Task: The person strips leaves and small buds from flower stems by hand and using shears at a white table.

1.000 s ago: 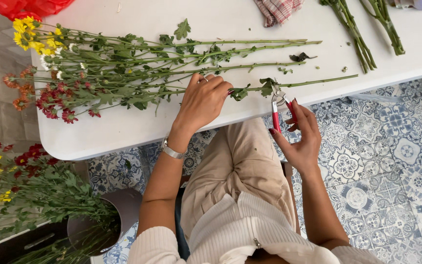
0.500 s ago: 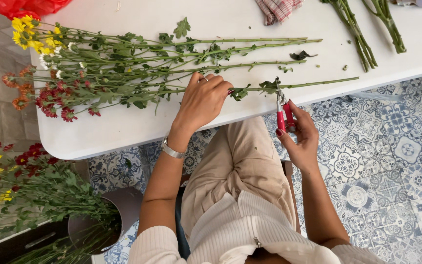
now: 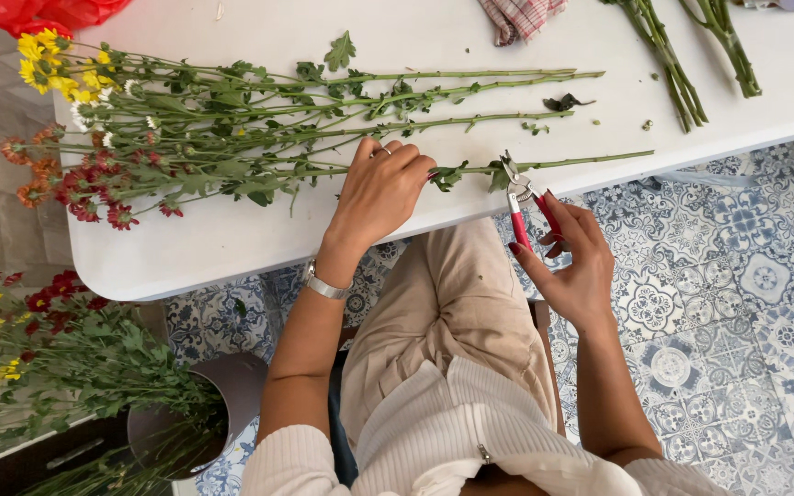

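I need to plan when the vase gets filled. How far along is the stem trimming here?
Done, it seems: bare stems lie apart at the table's far right. In hand: the left hand pins one flower stem to the table while the right hand sets red-handled pruners on it. Left: the pile of long, leafy stems beyond it looks uncut, and more flowers wait in the floor bucket.

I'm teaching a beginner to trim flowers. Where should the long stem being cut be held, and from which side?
Hold the stem on its bare stretch left of the shears, coming from above like the left hand: it lies flat on the table, leaves crowding farther left.
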